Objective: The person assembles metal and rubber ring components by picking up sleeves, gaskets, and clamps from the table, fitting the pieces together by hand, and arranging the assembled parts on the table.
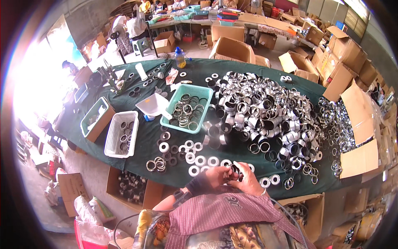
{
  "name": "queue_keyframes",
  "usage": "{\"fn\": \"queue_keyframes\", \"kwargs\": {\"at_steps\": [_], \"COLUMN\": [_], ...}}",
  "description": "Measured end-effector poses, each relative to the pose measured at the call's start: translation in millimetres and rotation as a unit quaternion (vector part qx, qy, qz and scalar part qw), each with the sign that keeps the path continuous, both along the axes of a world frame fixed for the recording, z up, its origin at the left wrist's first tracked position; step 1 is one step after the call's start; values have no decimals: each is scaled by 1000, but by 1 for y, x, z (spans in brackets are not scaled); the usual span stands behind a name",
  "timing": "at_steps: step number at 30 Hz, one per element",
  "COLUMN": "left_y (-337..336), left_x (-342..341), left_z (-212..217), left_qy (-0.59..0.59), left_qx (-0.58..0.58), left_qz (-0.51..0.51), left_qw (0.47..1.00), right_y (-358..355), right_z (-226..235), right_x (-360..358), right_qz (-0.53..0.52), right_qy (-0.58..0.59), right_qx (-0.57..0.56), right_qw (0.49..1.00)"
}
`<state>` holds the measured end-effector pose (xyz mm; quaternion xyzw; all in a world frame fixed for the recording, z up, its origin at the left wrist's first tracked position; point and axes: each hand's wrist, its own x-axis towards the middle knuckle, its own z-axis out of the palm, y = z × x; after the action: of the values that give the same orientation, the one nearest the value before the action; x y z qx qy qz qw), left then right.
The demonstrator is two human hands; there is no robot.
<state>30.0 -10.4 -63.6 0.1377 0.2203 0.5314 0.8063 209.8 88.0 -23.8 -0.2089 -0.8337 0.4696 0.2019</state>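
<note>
1. At the worktop's (149,145) near edge, the left hand (215,178) and right hand (249,181) pinch a small metal part (235,170) between them; their grip hides most of its shape, and slackening could drop it over that edge.
2. Just beyond lie flat white rings (196,161), close enough that a low reach could sweep them aside; a bare strip of green cloth (236,152) behind them leaves some room.
3. Farther off to the right, the loose heap of metal sleeves (269,108) might slide if bumped.

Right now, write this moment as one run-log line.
left hand: holding small part; right hand: same part; nearby: white rings; beyond: green basket
</note>
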Motion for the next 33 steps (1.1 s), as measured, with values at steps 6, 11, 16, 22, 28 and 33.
{"fn": "queue_keyframes", "kwargs": {"at_steps": [6,11,16,22,28,33], "left_y": [15,23,26,31,43,45], "left_x": [2,-3,-1,-1,1,-4], "left_z": [23,3,0,9,-3,-6], "left_qy": [142,122,67,70,156,211], "left_qx": [-6,-139,-115,-107,-111,-131], "left_qz": [30,150,110,91,7,48], "left_qw": [989,971,985,988,981,967], "right_y": [10,22,25,29,45,76], "right_z": [12,8,-1,14,3,-71], "right_x": [-5,-6,-4,0,4,41], "right_qz": [-14,-23,-24,-44,8,-141], "right_qy": [9,158,190,64,-88,-163], "right_qx": [-1,-338,-330,-150,100,80], "right_qw": [1000,928,924,986,991,973]}}
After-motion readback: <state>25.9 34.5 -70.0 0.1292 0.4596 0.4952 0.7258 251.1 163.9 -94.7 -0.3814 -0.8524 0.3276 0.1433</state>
